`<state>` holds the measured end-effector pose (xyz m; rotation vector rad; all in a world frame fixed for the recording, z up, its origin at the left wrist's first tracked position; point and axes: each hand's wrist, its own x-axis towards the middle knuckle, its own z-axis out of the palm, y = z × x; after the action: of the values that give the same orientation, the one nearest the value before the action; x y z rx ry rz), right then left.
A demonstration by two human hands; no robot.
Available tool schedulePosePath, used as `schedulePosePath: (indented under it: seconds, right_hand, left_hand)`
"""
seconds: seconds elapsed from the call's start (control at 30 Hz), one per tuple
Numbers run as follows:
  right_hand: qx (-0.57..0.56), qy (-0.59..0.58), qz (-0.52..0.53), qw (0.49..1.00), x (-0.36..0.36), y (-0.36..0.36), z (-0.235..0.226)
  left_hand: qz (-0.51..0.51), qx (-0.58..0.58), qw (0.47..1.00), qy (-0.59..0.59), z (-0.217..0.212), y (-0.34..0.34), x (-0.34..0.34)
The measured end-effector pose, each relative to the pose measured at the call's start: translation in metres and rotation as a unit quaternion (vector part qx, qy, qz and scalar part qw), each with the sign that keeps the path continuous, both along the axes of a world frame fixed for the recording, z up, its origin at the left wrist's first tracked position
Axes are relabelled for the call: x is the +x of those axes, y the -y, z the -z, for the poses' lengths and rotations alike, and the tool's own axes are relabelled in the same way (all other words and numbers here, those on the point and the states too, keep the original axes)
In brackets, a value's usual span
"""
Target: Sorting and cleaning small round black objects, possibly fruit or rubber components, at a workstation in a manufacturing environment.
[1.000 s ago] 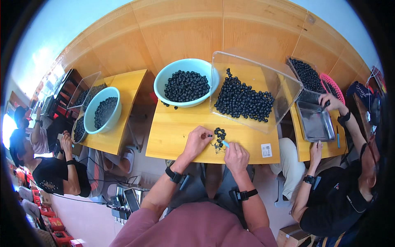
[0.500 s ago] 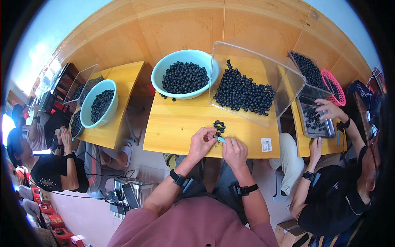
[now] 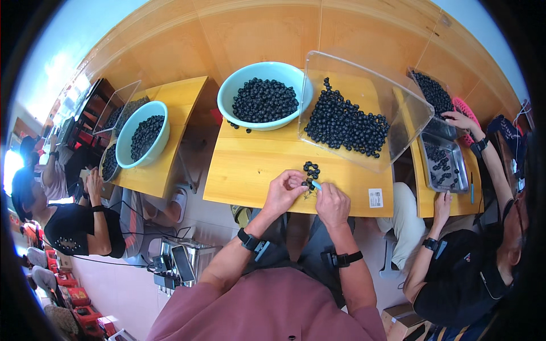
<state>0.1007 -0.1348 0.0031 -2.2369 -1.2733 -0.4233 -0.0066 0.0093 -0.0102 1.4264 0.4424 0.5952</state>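
At the near edge of my yellow table, my left hand (image 3: pixel 282 195) pinches a small black round bead (image 3: pixel 305 184) between thumb and fingertips. My right hand (image 3: pixel 333 206) is closed round a small tool with a light-blue handle (image 3: pixel 316 186), its tip at that bead. The tool's working end is too small to make out. Just beyond my fingers lies a little cluster of black beads (image 3: pixel 311 169). Tiny scraps (image 3: pixel 309 196) are scattered on the wood beneath my hands.
Behind stand a light-blue bowl (image 3: pixel 223 96) of black beads and a tilted clear plastic tray (image 3: pixel 418 122) with more. A white label (image 3: pixel 376 198) is on the table. At right a co-worker's hand (image 3: pixel 462 121) reaches over a metal tray (image 3: pixel 462 165); another bowl (image 3: pixel 121 154) stands left.
My view has shifted slightly, so the tables sit a little differently. My hands keep their grip at the same spot. The right co-worker's upper hand has moved from the metal tray toward the far container.
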Motion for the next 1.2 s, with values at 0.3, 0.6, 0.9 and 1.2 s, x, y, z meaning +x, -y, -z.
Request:
schedulePosePath:
  seconds: [0.3, 0.6, 0.9, 1.2]
  right_hand:
    - [0.018, 0.012, -0.004, 1.0, -0.007, -0.003, -0.004]
    - [0.019, 0.021, -0.005, 1.0, -0.004, -0.003, 0.001]
    - [0.026, 0.018, -0.001, 0.999, -0.005, -0.002, 0.002]
    - [0.042, 0.011, 0.0, 0.999, -0.005, 0.004, 0.009]
  left_hand:
    - [-0.032, 0.054, 0.998, 0.015, -0.005, -0.003, -0.005]
    - [-0.048, 0.053, 0.997, 0.02, -0.005, -0.002, -0.001]
    - [-0.038, 0.018, 0.999, 0.012, 0.002, -0.003, -0.001]
    - [-0.075, 0.168, 0.983, -0.003, -0.04, -0.062, 0.017]
